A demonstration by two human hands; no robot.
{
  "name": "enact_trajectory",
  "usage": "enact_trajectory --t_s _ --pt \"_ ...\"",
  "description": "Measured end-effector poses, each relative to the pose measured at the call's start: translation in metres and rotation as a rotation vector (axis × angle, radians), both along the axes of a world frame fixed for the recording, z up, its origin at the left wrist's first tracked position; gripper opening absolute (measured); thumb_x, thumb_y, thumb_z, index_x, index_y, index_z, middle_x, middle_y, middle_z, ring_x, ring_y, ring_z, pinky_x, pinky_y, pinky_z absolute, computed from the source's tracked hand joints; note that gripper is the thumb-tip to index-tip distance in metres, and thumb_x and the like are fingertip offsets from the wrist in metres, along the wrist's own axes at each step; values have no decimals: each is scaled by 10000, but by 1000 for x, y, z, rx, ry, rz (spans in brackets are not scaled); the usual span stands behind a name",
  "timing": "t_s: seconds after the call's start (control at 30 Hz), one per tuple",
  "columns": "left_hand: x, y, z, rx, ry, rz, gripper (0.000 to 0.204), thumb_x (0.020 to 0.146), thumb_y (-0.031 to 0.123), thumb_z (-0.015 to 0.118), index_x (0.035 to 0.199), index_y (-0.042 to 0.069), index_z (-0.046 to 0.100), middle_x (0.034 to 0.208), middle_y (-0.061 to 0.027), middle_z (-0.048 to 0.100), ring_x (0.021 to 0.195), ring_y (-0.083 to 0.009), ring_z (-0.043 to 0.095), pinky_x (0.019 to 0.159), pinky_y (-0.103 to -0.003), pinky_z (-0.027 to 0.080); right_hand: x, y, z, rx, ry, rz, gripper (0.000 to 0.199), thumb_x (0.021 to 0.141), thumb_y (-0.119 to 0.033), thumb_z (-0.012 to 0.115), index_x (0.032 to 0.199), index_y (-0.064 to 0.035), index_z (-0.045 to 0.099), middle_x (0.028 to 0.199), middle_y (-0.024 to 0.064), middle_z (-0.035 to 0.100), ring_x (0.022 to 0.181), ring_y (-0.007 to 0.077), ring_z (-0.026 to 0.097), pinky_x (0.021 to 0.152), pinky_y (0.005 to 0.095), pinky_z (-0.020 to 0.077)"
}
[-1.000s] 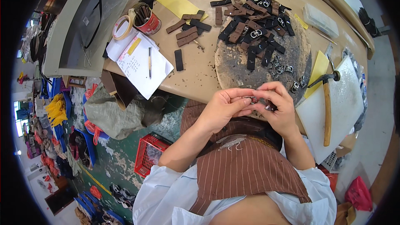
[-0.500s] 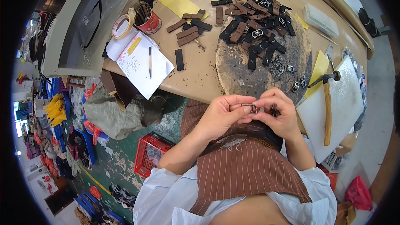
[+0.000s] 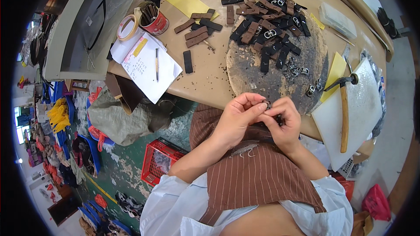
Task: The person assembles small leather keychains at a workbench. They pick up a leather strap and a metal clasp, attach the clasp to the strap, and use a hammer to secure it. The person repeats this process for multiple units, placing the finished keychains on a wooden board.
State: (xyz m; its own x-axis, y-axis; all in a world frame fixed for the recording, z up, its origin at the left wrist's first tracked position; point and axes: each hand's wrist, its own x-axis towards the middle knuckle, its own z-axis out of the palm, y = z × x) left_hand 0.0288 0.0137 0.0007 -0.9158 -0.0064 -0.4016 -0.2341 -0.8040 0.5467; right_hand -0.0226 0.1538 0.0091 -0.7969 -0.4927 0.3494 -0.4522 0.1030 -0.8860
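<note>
Close together at the table's near edge, my hands pinch a small dark metal piece (image 3: pixel 268 104); fingers cover most of it, so its kind is unclear. My left hand (image 3: pixel 241 116) is closed, its thumb and forefinger on the piece's left side. Opposite it, my right hand (image 3: pixel 285 121) is closed too, fingertips against the piece, with something dark partly showing under its curled fingers. Just beyond lies a round worn board (image 3: pixel 249 76). On it are loose metal clasps (image 3: pixel 297 71) and a pile of black and brown leather strips (image 3: pixel 269 32), some with silver rings.
A hammer (image 3: pixel 344 118) lies on a white slab (image 3: pixel 323 118) at the right. Left of the board are a notepad with a pen (image 3: pixel 148 67), a tape roll (image 3: pixel 127 28) and a red tin (image 3: pixel 158 25). A red crate (image 3: pixel 151 161) stands on the floor.
My right hand has shifted left and slightly down, its fingers curling more. The metal piece has risen slightly between my fingertips. The strips and clasps on the board look unmoved.
</note>
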Motion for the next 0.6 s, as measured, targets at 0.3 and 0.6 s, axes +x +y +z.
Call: enact_trajectory --t_s 0.3,0.6 --pt "-4 -24 18 -264 109 -277 481 796 10 637 1229 -7 428 854 -50 613 735 -79 576 640 -197 478 -39 18 35 102 -367 387 172 728 -23 682 895 -20 638 835 34 550 685 99 516 589 205 395" --pt "0 -19 21 -413 65 -326 493 781 22 656 1214 -20 422 822 -53 624 695 -78 580 622 -197 473 -31 16 29 157 -71 400 130 721 -38 693 821 -39 610 804 42 550 676 143 533 561 239 424"
